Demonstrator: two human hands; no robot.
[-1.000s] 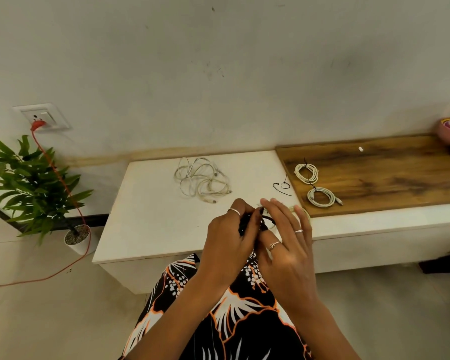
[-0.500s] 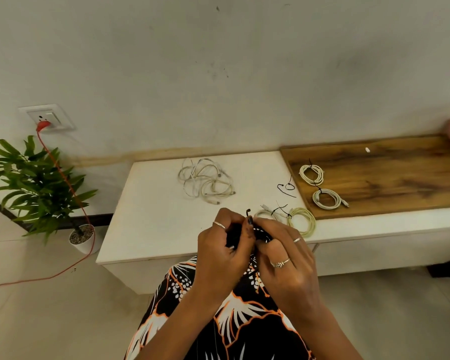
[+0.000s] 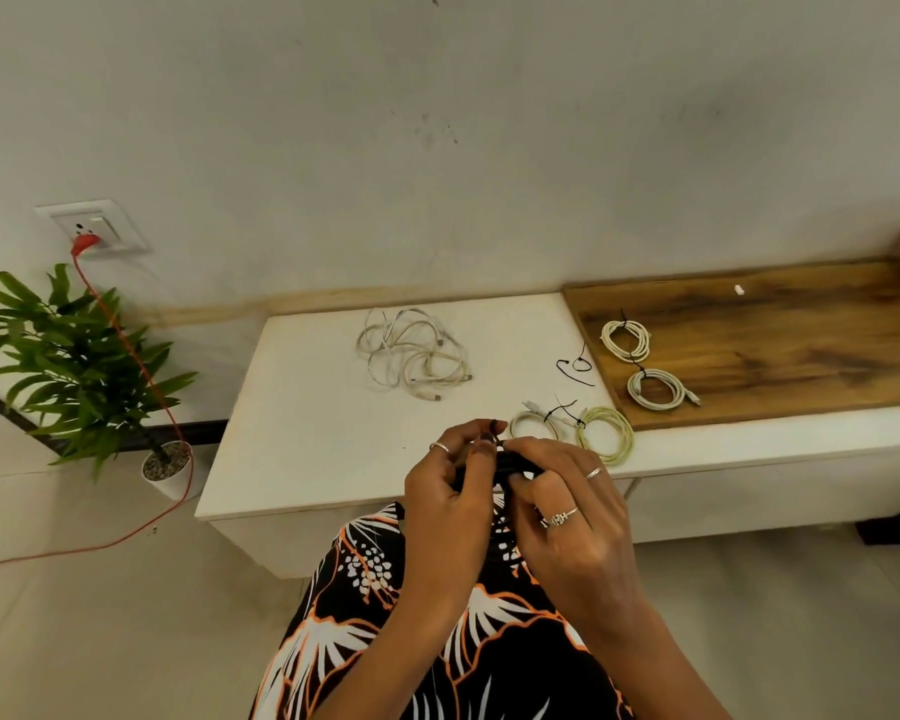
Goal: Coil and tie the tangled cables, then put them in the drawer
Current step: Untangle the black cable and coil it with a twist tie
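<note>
Both hands were close together at the front edge of the white surface (image 3: 302, 439). The left hand (image 3: 450, 504) had its fingers curled round a small black cable (image 3: 518, 464), with the thumb and first finger pinching at the top. The right hand (image 3: 575, 517) also held the black cable, its fingers bent over it from the 3 o'clock side. So each grip was closed on that one cable, and most of it was hidden between the hands.

At 12 o'clock from the hands lay a loose pile of tangled white cables (image 3: 411, 356). Just past the hands, at about 1 o'clock, sat two small coils, a white coil (image 3: 531, 426) and a yellow-green coil (image 3: 606, 433), side by side and tied with a thin black tie. A loose black tie (image 3: 575, 370) lay farther back. On the wooden board (image 3: 801, 345) at 2 o'clock were two more tied coils (image 3: 640, 363), one behind the other.

Far off at 9 o'clock stood a green plant (image 3: 74, 356) in a white pot, with a red cord (image 3: 126, 335) running up to a wall socket (image 3: 94, 228).
</note>
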